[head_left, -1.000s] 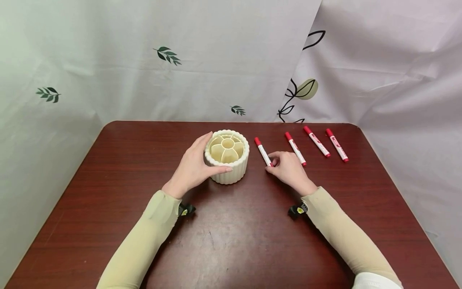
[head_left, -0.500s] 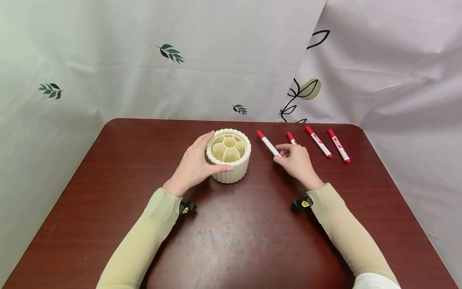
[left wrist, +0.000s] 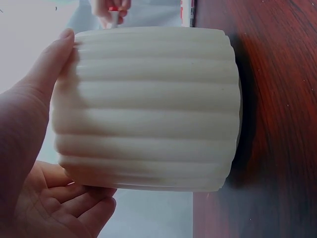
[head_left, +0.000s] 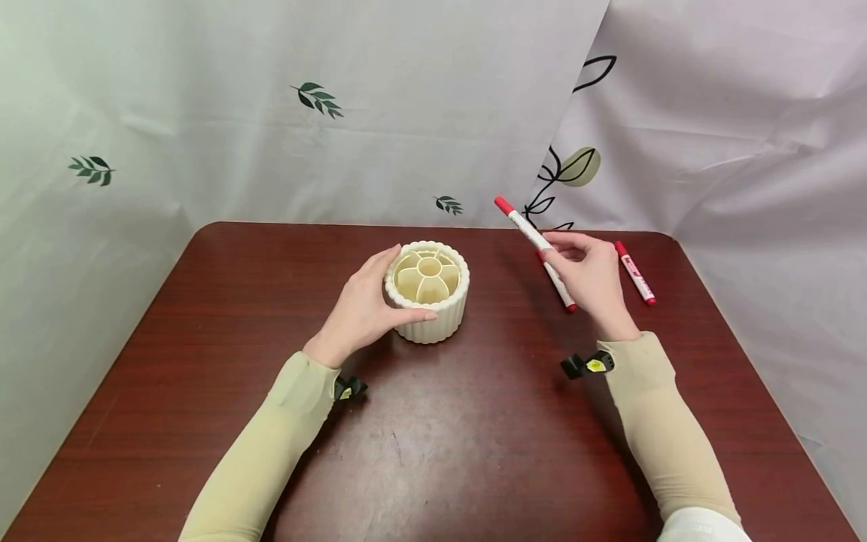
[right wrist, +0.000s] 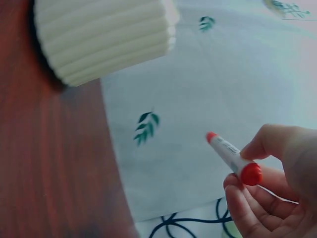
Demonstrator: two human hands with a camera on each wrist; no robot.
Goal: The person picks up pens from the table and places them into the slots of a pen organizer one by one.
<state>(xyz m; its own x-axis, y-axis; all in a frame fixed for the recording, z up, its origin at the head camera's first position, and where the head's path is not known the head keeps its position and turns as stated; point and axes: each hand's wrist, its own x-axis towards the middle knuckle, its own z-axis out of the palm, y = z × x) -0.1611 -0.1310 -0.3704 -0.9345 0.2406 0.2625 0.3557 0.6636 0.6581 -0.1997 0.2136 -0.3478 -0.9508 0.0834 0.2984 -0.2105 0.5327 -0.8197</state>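
A cream, ribbed round pen holder (head_left: 433, 324) stands upright on the table, its petal-shaped compartments facing up. My left hand (head_left: 362, 305) grips it from the left, thumb along the near side and fingers round the far side; in the left wrist view the ribbed wall (left wrist: 148, 109) fills the middle. To the right, my right hand (head_left: 589, 275) pinches a red-capped white marker (head_left: 528, 227) near its lower end. That marker is raised above the table and tilted, cap up and to the left. In the right wrist view the marker (right wrist: 230, 153) points away from the thumb.
One marker (head_left: 561, 287) lies below the raised one, partly covered by it and the hand. Another marker (head_left: 635, 273) lies farther right. The dark red table (head_left: 433, 452) ends at a pale leaf-print curtain (head_left: 379, 150) behind.
My right hand has lifted its marker off the table, moving up and to the right. It now hides a marker seen lying there earlier. The left hand and pen holder have stayed put.
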